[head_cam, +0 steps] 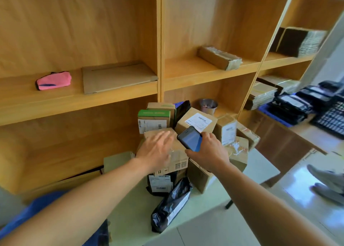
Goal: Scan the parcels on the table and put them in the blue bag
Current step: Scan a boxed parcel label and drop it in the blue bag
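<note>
A heap of cardboard parcels stands on the pale table (pixel 137 214). My left hand (pixel 155 149) reaches out with straight fingers over the top of a brown box (pixel 176 154) at the front of the heap. My right hand (pixel 209 152) grips a dark phone (pixel 189 138), held over that box with its screen facing me. Behind stand a green-topped box (pixel 153 120) and a box with a white label (pixel 197 121). Two black poly mailers (pixel 171 204) lie on the table in front. The blue bag (pixel 26 216) shows at the lower left, under my left arm.
Wooden shelves fill the back: a pink pouch (pixel 54 80), flat cardboard (pixel 117 76) and a taped box (pixel 219 57) lie on them. A metal cup (pixel 208 105) stands behind the heap. Black mailers (pixel 292 106) and a keyboard (pixel 331 121) are on the right desk. Someone's shoes (pixel 327 182) are on the floor.
</note>
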The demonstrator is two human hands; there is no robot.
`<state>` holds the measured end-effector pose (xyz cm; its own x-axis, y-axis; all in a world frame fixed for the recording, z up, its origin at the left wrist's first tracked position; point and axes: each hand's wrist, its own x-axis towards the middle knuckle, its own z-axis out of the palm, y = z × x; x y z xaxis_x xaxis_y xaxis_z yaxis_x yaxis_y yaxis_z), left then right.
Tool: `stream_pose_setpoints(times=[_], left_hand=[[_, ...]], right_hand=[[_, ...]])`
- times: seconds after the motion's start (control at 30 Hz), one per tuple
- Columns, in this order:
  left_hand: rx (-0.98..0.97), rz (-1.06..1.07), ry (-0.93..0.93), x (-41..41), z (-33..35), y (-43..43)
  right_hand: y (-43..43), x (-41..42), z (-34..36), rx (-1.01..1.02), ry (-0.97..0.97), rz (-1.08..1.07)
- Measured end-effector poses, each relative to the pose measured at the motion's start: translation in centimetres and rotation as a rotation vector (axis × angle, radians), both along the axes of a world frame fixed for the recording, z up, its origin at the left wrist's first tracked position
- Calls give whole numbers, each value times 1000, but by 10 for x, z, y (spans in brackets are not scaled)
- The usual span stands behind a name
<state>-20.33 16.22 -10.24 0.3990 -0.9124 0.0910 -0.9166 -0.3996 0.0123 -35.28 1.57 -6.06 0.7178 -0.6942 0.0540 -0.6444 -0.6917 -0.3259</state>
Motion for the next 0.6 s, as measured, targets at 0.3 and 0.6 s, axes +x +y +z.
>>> stream_pose_setpoints(times=[0.3,0.6], left_hand=[[284,-227,-398,-18,-66,-8],[307,-145,-432,-9,-73,2]], right_hand=[[-37,-6,-13,4,38,-56],[-29,-1,-23,60,22,-23]])
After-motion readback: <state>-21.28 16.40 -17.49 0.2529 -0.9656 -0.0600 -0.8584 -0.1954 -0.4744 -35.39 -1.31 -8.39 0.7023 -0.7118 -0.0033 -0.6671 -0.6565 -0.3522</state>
